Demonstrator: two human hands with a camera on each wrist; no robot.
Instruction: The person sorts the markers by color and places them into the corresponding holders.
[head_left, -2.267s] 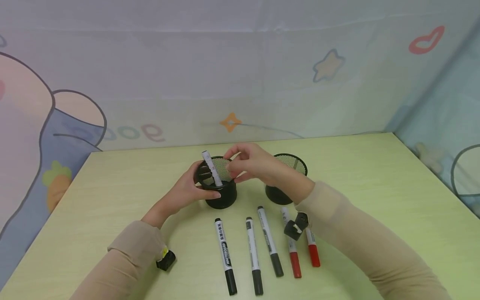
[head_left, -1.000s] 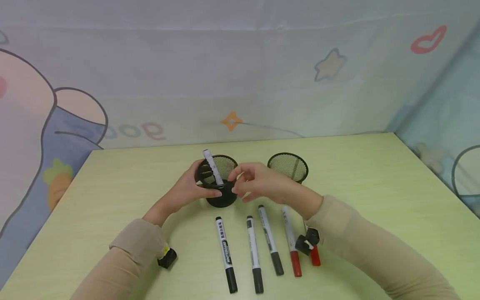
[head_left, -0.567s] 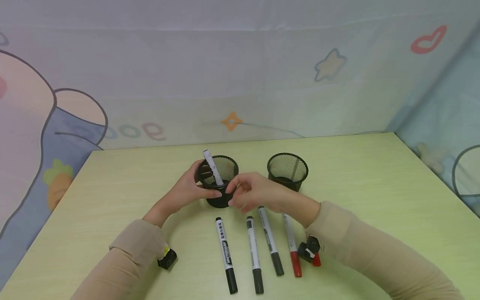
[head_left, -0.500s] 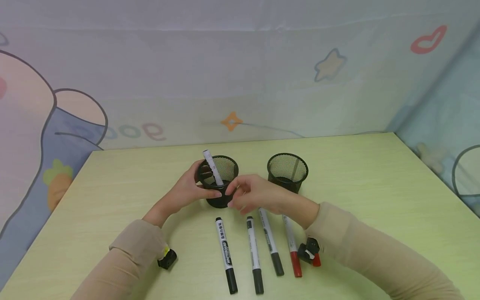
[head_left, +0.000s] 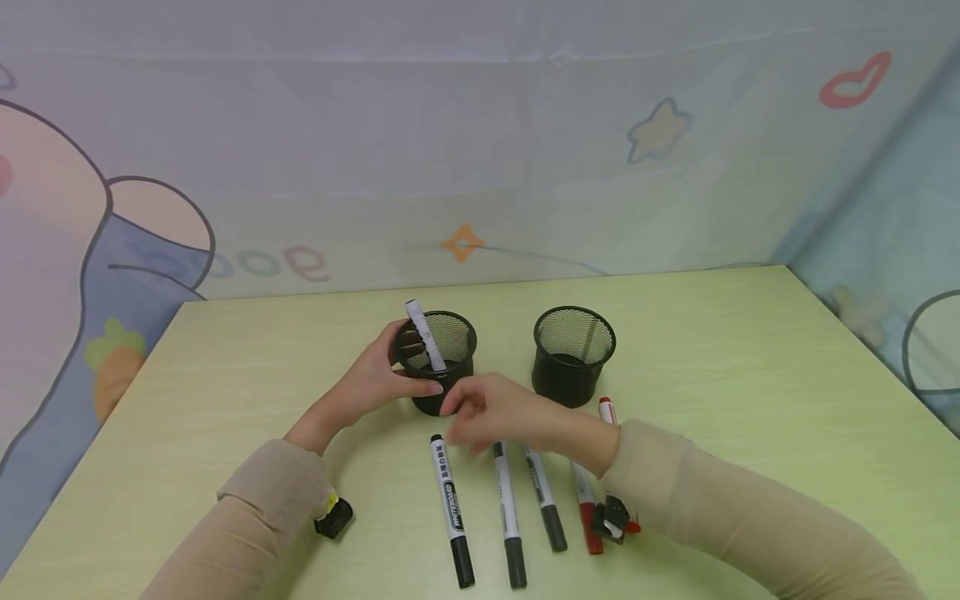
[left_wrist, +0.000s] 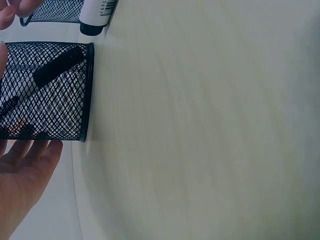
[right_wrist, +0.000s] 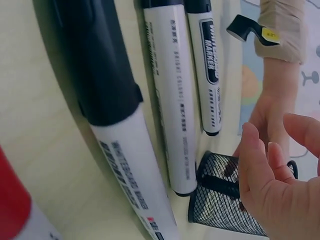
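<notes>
My left hand (head_left: 375, 375) grips the left black mesh pen holder (head_left: 459, 371) round its side, thumb across the front. A white marker (head_left: 424, 335) leans inside it; through the mesh in the left wrist view its black cap (left_wrist: 55, 67) points to the base. My right hand (head_left: 495, 412) hovers between that holder and the row of markers, fingers loosely bent, holding nothing. Below it lie a black whiteboard marker (head_left: 452, 508) and a second black-capped marker (head_left: 507, 500), whose upper end the hand overlaps. A third dark-capped marker (head_left: 545, 500) lies just to their right.
A second mesh pen holder (head_left: 566, 379) stands to the right. Two red-capped markers lie under my right forearm, one with its red cap (head_left: 591, 525) showing, the other with its far tip (head_left: 606, 408) showing. A printed cloth (head_left: 360, 167) hangs behind the table (head_left: 697, 350).
My right hand has drawn down from the left holder's rim toward the markers, uncovering the right holder. My left hand and its holder have stayed put.
</notes>
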